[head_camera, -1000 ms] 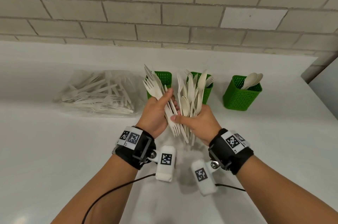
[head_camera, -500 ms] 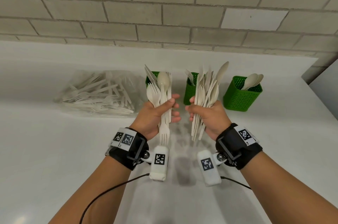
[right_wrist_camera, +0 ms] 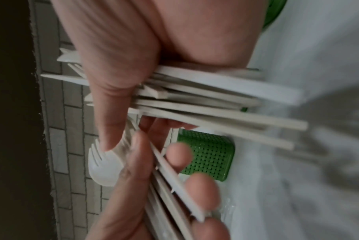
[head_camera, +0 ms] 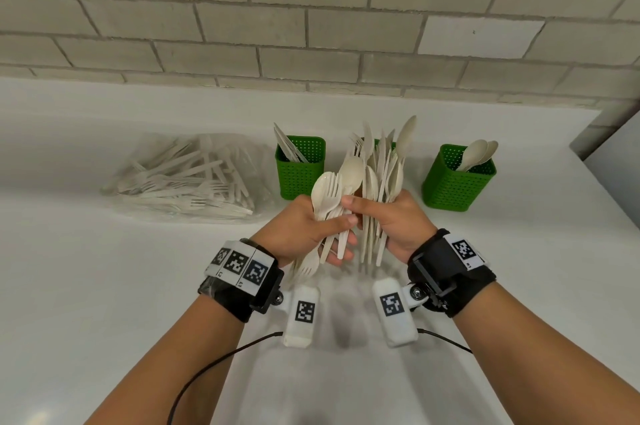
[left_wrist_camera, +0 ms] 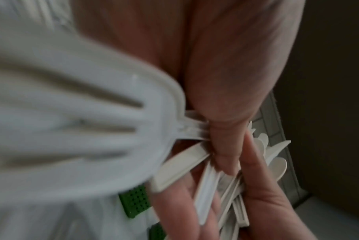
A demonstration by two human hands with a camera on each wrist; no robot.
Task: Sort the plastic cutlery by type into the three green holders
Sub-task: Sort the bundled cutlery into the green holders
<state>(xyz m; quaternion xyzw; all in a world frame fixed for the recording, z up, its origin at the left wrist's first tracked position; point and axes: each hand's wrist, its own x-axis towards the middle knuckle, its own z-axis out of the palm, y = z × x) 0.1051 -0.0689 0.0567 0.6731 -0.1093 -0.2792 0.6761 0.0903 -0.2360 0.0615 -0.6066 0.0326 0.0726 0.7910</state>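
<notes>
My left hand (head_camera: 341, 234) grips a small bundle of beige spoons and forks (head_camera: 332, 192), with one fork head (left_wrist_camera: 71, 121) pointing back at the wrist. My right hand (head_camera: 367, 213) grips a larger mixed bundle (head_camera: 381, 164) upright by its handles (right_wrist_camera: 215, 104), and its thumb reaches onto the left bundle. Both hands meet above the counter in front of the holders. The left green holder (head_camera: 300, 166) has knives in it. The right green holder (head_camera: 457, 178) has spoons in it. The right bundle almost wholly hides the middle holder.
A clear plastic bag (head_camera: 187, 178) of more beige cutlery lies on the white counter (head_camera: 104, 286), left of the holders. A brick wall (head_camera: 311, 26) runs behind. The counter ends at a corner on the right. Cables trail from both wrist cameras.
Half a second ago the hands were apart, each with its own bundle. They have come together, and the right thumb now lies on the left hand's cutlery.
</notes>
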